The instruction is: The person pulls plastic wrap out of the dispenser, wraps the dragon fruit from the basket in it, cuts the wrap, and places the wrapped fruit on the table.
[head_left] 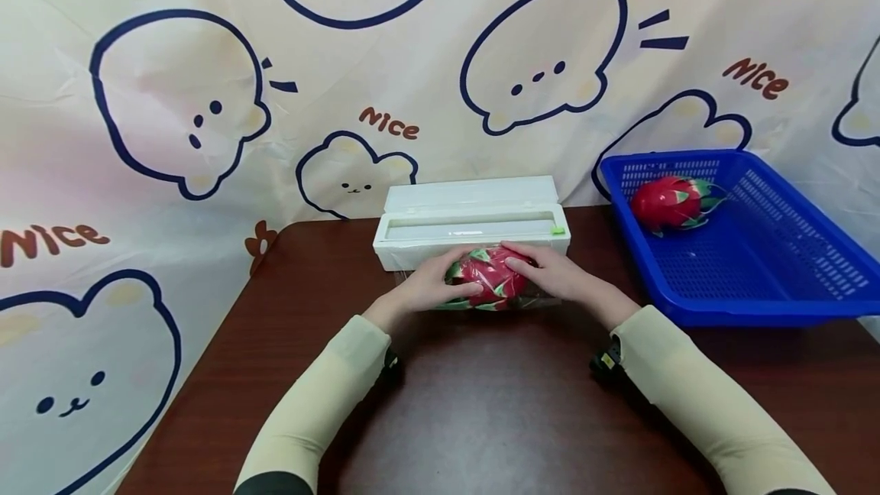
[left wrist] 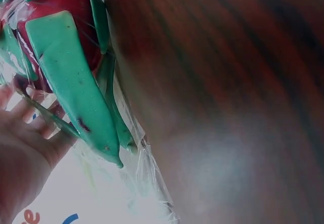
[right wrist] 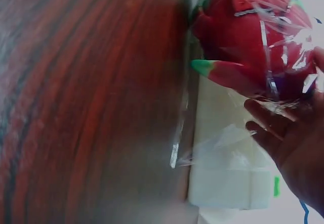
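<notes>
A red dragon fruit (head_left: pixel 491 275) with green-tipped scales sits on the table in front of a white cling film box (head_left: pixel 402 257). Clear cling film (right wrist: pixel 225 140) covers the fruit, shiny and creased, with loose edges spreading past both sides. My left hand (head_left: pixel 428 286) holds the fruit's left side, thumb across the front and fingers behind. On the other side my right hand (head_left: pixel 558 275) grips it, thumb on the upper front and fingers over the back. In the left wrist view a long green scale (left wrist: pixel 71 77) shows under the film.
A blue plastic basket (head_left: pixel 660 281) stands at the right, with a second dragon fruit (head_left: pixel 667 203) inside. The box's lid (head_left: pixel 474 193) is raised, and a small green piece (head_left: pixel 558 231) sits on its right front edge. A printed cloth (head_left: pixel 309 82) hangs behind the brown table (head_left: pixel 481 403).
</notes>
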{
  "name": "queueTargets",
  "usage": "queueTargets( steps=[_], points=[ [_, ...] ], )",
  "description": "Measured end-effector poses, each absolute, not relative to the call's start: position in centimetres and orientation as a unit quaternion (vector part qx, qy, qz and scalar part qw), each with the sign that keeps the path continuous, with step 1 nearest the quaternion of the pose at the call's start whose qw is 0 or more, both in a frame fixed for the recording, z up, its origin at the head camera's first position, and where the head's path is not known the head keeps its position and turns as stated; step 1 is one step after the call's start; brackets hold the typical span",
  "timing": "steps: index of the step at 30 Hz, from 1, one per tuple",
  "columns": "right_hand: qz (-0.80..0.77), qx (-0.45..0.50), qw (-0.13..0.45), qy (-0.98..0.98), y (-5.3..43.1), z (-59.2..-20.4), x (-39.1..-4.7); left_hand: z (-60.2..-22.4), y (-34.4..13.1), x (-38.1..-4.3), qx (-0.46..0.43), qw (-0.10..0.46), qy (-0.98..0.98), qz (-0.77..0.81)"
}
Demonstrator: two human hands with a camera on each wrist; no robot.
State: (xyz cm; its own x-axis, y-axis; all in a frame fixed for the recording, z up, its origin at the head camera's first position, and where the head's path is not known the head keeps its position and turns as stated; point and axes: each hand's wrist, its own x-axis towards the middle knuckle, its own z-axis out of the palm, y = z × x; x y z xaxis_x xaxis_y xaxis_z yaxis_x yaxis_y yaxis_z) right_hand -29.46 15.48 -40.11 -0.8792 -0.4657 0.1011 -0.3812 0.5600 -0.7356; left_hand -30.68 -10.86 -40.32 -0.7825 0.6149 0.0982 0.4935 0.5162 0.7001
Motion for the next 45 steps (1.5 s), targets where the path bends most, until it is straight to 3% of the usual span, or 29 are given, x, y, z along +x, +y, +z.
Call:
queueTargets(
  steps=[10,21,31,45],
  points=[
    [-0.358,-0.223,-0.035,0.906,19.1,-39.8,-27.8,-40.3,-11.3,-30.8,0.291,0.103,0.869,0.386],
    [-0.327,-0.227,0.056,0.916,19.2,-41.4,-27.1,-40.3,-11.8,-31.1,0.303,0.107,0.864,0.388],
    [-0.348,-0.235,0.007,0.908,18.8,-41.6,-27.7,-40.0,-11.6,-31.2,0.314,0.128,0.853,0.397],
    [-0.583,-0.180,0.023,0.792,17.8,-40.7,-28.3,-39.9,-11.2,-31.2,0.321,0.125,0.853,0.391]
  ],
)
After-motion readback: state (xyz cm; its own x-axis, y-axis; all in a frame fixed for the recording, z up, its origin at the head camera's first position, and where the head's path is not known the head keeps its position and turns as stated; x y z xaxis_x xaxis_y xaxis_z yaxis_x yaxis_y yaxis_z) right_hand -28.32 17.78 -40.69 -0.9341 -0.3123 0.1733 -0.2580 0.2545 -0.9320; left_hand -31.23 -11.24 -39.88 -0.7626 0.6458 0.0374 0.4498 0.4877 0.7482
